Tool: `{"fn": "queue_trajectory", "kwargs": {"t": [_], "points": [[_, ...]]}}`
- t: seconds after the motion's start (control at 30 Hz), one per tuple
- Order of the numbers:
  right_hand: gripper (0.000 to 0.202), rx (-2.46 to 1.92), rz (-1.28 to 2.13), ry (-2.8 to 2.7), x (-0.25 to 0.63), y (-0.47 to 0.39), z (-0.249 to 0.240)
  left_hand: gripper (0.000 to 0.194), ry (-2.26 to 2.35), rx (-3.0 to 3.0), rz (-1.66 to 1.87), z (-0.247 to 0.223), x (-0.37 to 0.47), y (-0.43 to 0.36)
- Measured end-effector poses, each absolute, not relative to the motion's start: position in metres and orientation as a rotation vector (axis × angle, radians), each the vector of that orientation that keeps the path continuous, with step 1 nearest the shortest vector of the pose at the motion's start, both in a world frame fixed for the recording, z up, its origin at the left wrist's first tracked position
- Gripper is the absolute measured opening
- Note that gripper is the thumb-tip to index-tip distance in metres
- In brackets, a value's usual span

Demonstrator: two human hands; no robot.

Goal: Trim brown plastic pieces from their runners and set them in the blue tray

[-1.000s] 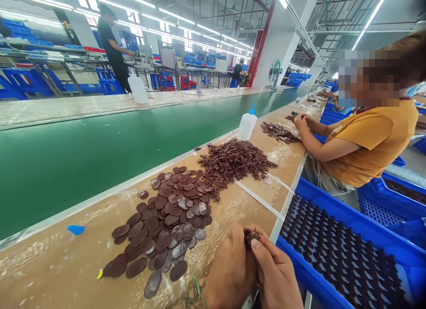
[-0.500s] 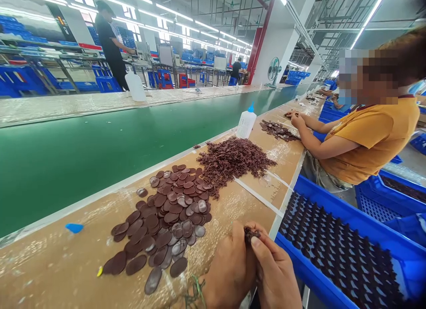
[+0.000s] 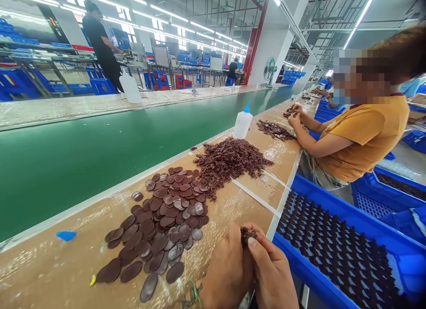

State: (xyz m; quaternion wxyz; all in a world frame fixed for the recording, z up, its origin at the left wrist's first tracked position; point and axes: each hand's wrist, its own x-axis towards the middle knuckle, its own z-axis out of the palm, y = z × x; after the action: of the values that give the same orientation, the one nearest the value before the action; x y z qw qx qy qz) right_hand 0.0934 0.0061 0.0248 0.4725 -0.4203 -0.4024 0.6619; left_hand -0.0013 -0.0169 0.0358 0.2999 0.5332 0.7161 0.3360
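Note:
My left hand and my right hand meet low in the middle of the view, over the table's near edge. Between their fingertips they pinch a small dark brown curly piece; its lower side is hidden by my fingers. To the left of my hands lies a spread heap of flat brown oval discs, some shiny. Behind it, touching its far end, is a pile of small curly brown pieces.
A blue crate at my right holds rows of dark pieces. A white bottle with a blue tip stands behind the pile. The green conveyor runs alongside the table. A co-worker in an orange shirt works at the right.
The view has shifted slightly, so the scene sits a little further left. Both my hands keep their pinch on the curly piece. The co-worker's hands have come slightly apart.

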Motion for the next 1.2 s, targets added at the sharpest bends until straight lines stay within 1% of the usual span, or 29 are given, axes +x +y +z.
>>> {"fn": "queue_trajectory", "kwargs": {"t": [0.13, 0.57, 0.8, 0.97, 1.03, 1.13, 1.2], "points": [[0.026, -1.012, 1.605, -1.009, 0.093, 0.007, 0.023, 0.03, 1.888, 1.372, 0.771, 0.039, -0.003, -0.016], [0.022, -1.067, 1.541, -1.08, 0.097, 0.01, 0.026, 0.022, 1.816, 1.354, 0.934, 0.034, -0.005, -0.019], [0.024, -1.091, 1.501, -1.056, 0.096, 0.01, 0.029, 0.025, 1.783, 1.326, 0.958, 0.031, -0.007, -0.019], [0.022, -1.052, 1.518, -1.025, 0.095, 0.011, 0.03, 0.025, 1.706, 1.263, 1.053, 0.032, -0.009, -0.017], [0.024, -1.055, 1.547, -1.003, 0.096, 0.01, 0.029, 0.029, 1.654, 1.223, 1.092, 0.032, -0.007, -0.014], [0.027, -1.071, 1.578, -0.914, 0.103, 0.009, 0.029, 0.046, 1.576, 1.102, 1.191, 0.032, 0.001, -0.013], [0.03, -1.061, 1.582, -0.853, 0.118, 0.013, 0.029, 0.052, 1.551, 1.04, 1.312, 0.029, 0.007, -0.015]]}}
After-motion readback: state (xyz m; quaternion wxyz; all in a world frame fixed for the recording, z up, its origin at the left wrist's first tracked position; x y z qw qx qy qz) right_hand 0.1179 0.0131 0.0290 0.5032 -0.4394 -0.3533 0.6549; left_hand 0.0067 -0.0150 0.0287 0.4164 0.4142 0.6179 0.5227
